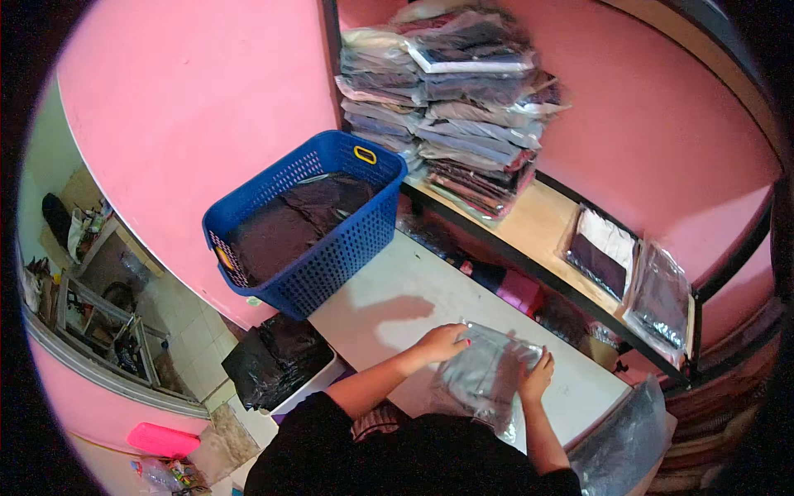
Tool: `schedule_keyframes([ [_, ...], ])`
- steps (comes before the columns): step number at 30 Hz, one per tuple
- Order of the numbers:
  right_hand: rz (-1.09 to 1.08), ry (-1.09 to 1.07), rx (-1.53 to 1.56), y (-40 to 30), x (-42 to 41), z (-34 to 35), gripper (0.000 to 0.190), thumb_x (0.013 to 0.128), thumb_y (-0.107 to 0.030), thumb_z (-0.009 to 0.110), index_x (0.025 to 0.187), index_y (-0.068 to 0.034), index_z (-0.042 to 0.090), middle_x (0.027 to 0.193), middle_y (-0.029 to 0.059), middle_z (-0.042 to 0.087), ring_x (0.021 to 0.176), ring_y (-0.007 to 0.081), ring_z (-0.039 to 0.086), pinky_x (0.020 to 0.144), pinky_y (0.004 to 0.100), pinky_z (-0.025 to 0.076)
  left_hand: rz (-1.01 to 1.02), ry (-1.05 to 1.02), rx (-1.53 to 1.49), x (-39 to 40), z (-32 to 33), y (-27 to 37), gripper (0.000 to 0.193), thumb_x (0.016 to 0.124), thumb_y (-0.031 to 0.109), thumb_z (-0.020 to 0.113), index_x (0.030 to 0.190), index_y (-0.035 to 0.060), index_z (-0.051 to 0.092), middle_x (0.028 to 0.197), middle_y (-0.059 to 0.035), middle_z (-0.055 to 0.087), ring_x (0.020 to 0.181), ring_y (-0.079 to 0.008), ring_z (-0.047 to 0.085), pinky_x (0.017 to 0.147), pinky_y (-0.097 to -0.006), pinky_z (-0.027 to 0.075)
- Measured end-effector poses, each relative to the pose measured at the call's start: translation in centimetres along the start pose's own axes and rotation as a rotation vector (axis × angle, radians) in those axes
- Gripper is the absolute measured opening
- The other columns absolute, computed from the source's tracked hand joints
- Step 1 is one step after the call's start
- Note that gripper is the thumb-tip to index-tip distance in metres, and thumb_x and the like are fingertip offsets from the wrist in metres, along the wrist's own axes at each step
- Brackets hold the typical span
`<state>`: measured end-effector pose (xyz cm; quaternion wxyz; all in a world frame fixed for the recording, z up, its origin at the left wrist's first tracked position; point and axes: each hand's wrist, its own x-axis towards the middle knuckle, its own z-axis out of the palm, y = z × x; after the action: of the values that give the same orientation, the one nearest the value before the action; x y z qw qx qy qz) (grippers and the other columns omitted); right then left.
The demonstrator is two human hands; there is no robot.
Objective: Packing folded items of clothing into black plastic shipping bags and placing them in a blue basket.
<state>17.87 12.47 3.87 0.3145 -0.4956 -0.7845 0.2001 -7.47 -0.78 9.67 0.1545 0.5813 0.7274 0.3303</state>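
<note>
A clear plastic bag with folded grey fabric in it (481,369) lies at the near side of a white table (428,273). My left hand (441,344) grips its upper left edge, the thumb on top. At the bag's right edge, my right hand (536,375) holds the plastic between thumb and fingers. Beyond my left hand, at the table's far left, stands a blue perforated plastic basket (347,248) with dark folded fabric (282,242) inside.
Stacked bagged garments (477,111) stand on a wooden shelf (539,229) behind the table, with more bagged garments (660,297) at its right end. Black plastic bags (279,359) fill a white container at left. Clear plastic sheeting (626,440) hangs by the table's right corner.
</note>
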Motion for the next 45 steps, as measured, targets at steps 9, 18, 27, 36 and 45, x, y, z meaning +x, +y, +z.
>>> schedule_keyframes([
  [9,-0.112,-0.199,-0.064,-11.4,-4.6,4.7,0.064,0.077,-0.024,0.064,0.133,-0.007,0.037,0.14,0.0223,0.027,0.13,0.0409,0.025,0.101,0.0591,0.021,-0.551,0.473,-0.44,4.3,-31.1,-9.9,0.032,0.08,0.026,0.062,0.095,-0.0023,0.063,0.084,-0.0145,0.065,0.066,-0.0215,0.063,0.065,-0.0311,0.05],
  [18,-0.207,-0.149,0.014,-21.1,-3.4,11.8,0.057,0.074,-0.014,0.066,0.125,-0.004,0.043,0.136,0.0255,0.03,0.122,0.0421,0.033,0.101,0.0501,0.027,-1.108,0.737,-0.546,5.0,-41.7,-29.7,0.036,0.078,0.024,0.066,0.102,-0.0028,0.059,0.095,-0.0184,0.062,0.081,-0.0249,0.062,0.066,-0.0344,0.053],
  [27,-0.11,-0.142,0.085,-24.2,-5.9,13.7,0.054,0.074,-0.009,0.065,0.123,-0.002,0.044,0.136,0.0264,0.03,0.125,0.0426,0.032,0.103,0.045,0.03,-1.099,0.887,-1.056,9.9,-40.9,-32.9,0.035,0.069,0.019,0.079,0.094,0.0027,0.062,0.076,-0.007,0.06,0.057,-0.0185,0.056,0.047,-0.0244,0.045],
  [36,0.039,-0.062,0.182,-21.0,-8.4,14.3,0.049,0.075,-0.004,0.063,0.12,-0.002,0.045,0.132,0.0247,0.034,0.118,0.0404,0.041,0.096,0.0418,0.04,-1.062,0.912,-0.654,12.7,-39.0,-35.4,0.039,0.071,0.021,0.074,0.099,-0.0044,0.063,0.101,-0.0138,0.064,0.086,-0.0246,0.061,0.078,-0.0353,0.048],
  [45,0.047,-0.103,0.297,-21.0,-6.6,12.8,0.035,0.075,-0.002,0.063,0.109,-0.004,0.053,0.122,0.0203,0.045,0.095,0.0309,0.058,0.076,0.0345,0.05,-0.568,1.064,-0.497,14.5,-41.7,-26.1,0.032,0.083,0.016,0.063,0.109,-0.0013,0.058,0.106,-0.0187,0.061,0.101,-0.0308,0.058,0.085,-0.0364,0.043],
])
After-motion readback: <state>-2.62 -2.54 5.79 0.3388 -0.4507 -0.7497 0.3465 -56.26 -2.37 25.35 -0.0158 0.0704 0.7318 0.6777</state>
